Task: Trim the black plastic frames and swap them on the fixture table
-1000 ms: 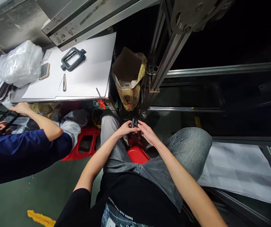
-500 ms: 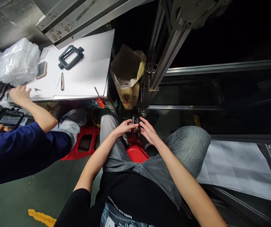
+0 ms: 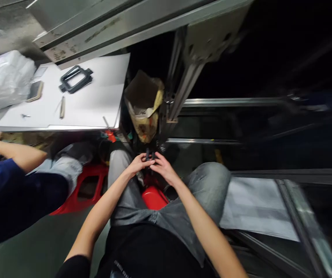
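At the far left edge, a crumpled clear plastic bag (image 3: pixel 5 79) is cut off by the frame on the white-topped work table (image 3: pixel 96 102), and beside it lies a flat phone-like slab (image 3: pixel 34 91) too blurred for you to identify for sure. Further along the tabletop sit a slim metal tool (image 3: pixel 62 107) and a black rectangular plastic frame (image 3: pixel 75 78). Below the table, a co-worker's bare forearm (image 3: pixel 15 150) and dark blue sleeve (image 3: pixel 6 200) enter from the left; the hand itself is cropped out, so what it holds cannot be told. A red plastic stool (image 3: pixel 90 185) shows under that person's grey trouser leg.

Moving to the middle, a brown paper bag with a yellow rim (image 3: pixel 144 106) stands against the table's end, its lower half lost in shadow. Just beneath it, over your lap, your left hand (image 3: pixel 138 164) and your right hand (image 3: pixel 163 170) meet fingertip to fingertip, both pinching a small dark plastic part (image 3: pixel 150 155). Only its top pokes above your fingers, and motion blur smears its shape; it looks like two short upright prongs. A second red stool (image 3: pixel 153 196) peeks between your grey-jeaned knees.

To the right, a grey metal rail frame (image 3: pixel 180 87) rises into darkness, and a pale grey sheet (image 3: pixel 255 206) lies beside your right knee, its far end blurred.
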